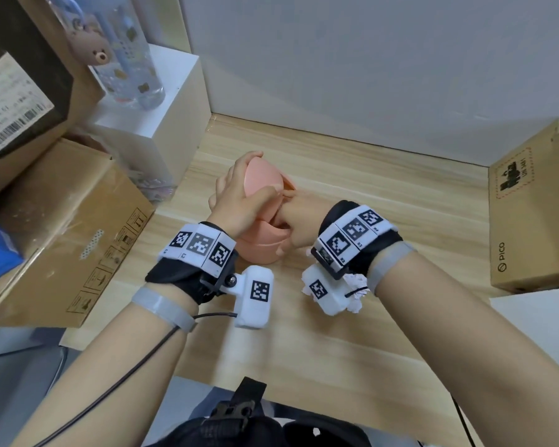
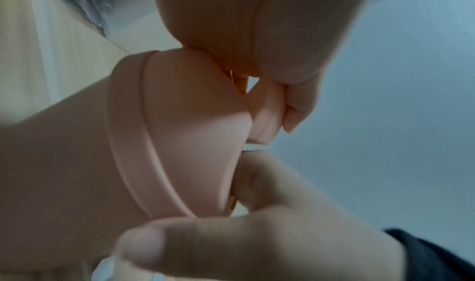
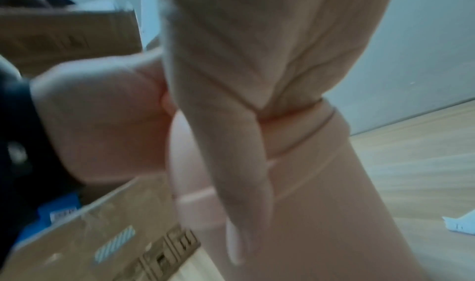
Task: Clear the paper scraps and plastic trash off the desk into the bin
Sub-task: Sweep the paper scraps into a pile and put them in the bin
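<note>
Left hand is gripping the pink bin's domed lid at frame centre; right hand, fingers inside the opening, is hiding its contents; grip indeterminable.

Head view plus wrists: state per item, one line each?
pink bin: upright on desk, lid tipped open.
lid: raised, gripped by left hand.
right hand: fingers inside the bin opening; contents hidden.
paper scrap: still on desk.
water bottle: upright on white box.
</note>
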`<state>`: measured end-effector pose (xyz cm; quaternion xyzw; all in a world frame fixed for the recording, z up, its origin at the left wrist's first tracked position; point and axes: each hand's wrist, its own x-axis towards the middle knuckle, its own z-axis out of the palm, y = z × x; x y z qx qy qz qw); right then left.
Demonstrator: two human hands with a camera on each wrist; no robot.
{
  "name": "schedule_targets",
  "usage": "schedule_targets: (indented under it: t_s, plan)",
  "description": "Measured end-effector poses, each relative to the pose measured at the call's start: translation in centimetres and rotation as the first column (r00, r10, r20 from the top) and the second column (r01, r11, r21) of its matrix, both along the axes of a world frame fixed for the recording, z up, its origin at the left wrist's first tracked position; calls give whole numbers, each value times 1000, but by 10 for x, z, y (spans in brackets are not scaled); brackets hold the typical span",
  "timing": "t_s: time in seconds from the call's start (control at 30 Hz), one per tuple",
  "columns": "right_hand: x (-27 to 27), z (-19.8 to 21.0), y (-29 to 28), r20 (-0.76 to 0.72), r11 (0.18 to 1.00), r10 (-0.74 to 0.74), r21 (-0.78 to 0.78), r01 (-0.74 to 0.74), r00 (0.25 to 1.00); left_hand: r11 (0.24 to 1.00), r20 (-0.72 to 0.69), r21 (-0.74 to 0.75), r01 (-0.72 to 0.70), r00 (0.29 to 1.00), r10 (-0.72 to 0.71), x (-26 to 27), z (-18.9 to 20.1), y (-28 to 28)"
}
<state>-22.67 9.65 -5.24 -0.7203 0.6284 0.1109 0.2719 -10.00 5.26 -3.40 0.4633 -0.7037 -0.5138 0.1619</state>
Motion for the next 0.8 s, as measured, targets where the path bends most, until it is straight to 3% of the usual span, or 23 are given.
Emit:
schedule_targets:
  t_s: [0.1, 0.2, 0.27, 0.33, 0.43, 0.5, 0.57, 0.67, 0.8]
  plan:
    - [-15, 13, 19, 290, 966, -180, -128, 224, 940, 1000, 4, 19, -11, 1000, 11, -1, -1, 1]
    - [-31, 20, 43, 577, 851, -286, -213, 479, 765, 1000, 11, 19, -17, 1000, 17, -3, -4, 1]
    - [-45, 12, 58, 634, 764, -392, -179, 620, 667, 1000, 1, 24, -19, 1000, 19, -3, -4, 0]
    - [-61, -6, 74, 569, 699, -536, -114, 706, 623, 999, -15, 32, -14, 1000, 15, -3, -5, 0]
    - [-75, -39, 103, 291, 664, -723, 42, 747, 627, 999, -27, 24, -37, 999, 38, -4, -8, 0]
    - [-77, -58, 123, 86, 642, -767, 119, 758, 636, 998, -49, 18, -54, 997, 55, -6, -11, 0]
    - [-71, -72, 139, -25, 630, -769, 143, 763, 639, 999, -61, 22, -46, 997, 47, -6, -13, 0]
    - [-57, -91, 148, 6, 612, -786, 149, 777, 618, 999, -71, 33, -43, 996, 45, -6, -15, -1]
    - [-39, -112, 133, 242, 553, -812, 28, 832, 532, 999, -61, 3, -48, 997, 48, -7, -17, 0]
